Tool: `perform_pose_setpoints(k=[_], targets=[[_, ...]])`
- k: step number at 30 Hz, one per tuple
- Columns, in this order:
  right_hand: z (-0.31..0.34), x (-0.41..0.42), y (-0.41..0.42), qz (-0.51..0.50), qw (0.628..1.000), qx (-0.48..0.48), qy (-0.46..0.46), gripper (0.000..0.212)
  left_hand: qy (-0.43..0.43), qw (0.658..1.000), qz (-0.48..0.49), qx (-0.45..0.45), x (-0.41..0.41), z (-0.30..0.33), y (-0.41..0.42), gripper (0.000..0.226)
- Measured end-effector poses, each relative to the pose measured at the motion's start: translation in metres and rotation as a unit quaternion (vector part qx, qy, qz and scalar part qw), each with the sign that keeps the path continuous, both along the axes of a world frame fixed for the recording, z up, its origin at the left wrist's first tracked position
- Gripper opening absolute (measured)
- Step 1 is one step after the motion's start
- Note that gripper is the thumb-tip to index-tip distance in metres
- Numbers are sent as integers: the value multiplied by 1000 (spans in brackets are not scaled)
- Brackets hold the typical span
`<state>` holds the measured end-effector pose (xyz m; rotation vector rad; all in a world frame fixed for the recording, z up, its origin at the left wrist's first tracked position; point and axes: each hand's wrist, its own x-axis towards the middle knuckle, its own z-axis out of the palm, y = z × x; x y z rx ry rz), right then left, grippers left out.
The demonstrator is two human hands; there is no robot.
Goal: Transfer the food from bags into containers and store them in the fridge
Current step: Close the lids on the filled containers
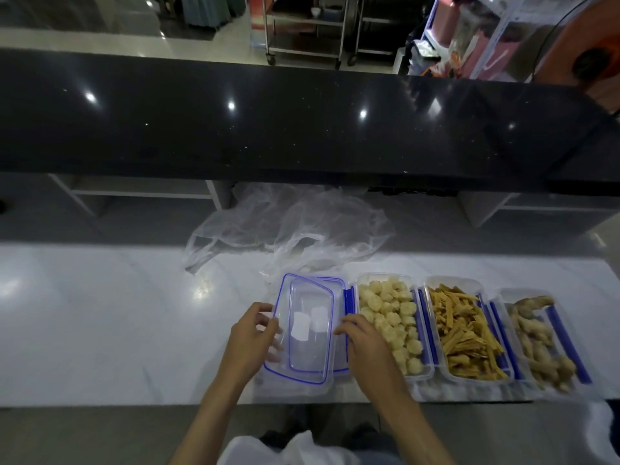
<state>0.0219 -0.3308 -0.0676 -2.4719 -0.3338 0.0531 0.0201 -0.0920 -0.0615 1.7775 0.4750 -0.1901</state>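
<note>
Three clear containers with blue clips stand in a row on the white counter (100,313): one with pale round pieces (389,322), one with yellow-brown strips (464,330), one with beige lumpy pieces (536,340). Left of them lie clear lids with blue seals, stacked. My left hand (250,344) grips the left edge of the top lid (307,333), which is slightly lifted. My right hand (364,347) holds the lid's right edge, fingers curled over it. Empty clear plastic bags (292,229) lie crumpled behind the lids.
A raised black glossy ledge (302,129) runs across the back of the counter. The counter's front edge is right under my wrists. Metal trolleys (302,28) and pink and orange items (486,38) stand on the floor beyond the ledge.
</note>
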Motion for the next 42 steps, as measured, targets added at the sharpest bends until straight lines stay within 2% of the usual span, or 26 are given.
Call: perform_pose_setpoints(k=[3, 10, 17, 20, 27, 29, 31, 34, 37, 40, 42], targets=[[5, 9, 1, -55, 998, 5, 1, 62, -5, 1000, 15, -13, 1, 5, 1, 16], [8, 13, 21, -54, 999, -2, 9, 44, -4, 999, 33, -13, 0, 15, 17, 16], [7, 15, 34, -71, 997, -2, 13, 44, -3, 997, 75, -32, -5, 20, 31, 15], [9, 15, 39, -58, 998, -1, -22, 42, -14, 995, 85, -49, -4, 26, 36, 17], [14, 20, 53, -53, 997, 60, 8, 38, -39, 990, 95, -96, 3, 48, 40, 19], [26, 20, 52, -56, 992, 103, 53, 43, -63, 990, 94, -79, 7, 54, 36, 22], [41, 20, 51, -65, 971, 184, 139, 45, -88, 994, 61, -37, 9, 61, 29, 26], [61, 20, 51, -67, 912, 334, 228, 33, -111, 994, -5, -8, 13, 65, 6, 30], [65, 17, 51, -111, 830, 464, 290, 54, -125, 984, -127, 33, 15, 62, -22, 41], [56, 16, 35, -206, 797, 495, 279, 72, -119, 943, -305, 50, 17, 60, -41, 49], [49, 17, 20, -243, 803, 473, 269, 72, -103, 930, -351, 34, 18, 56, -45, 39]])
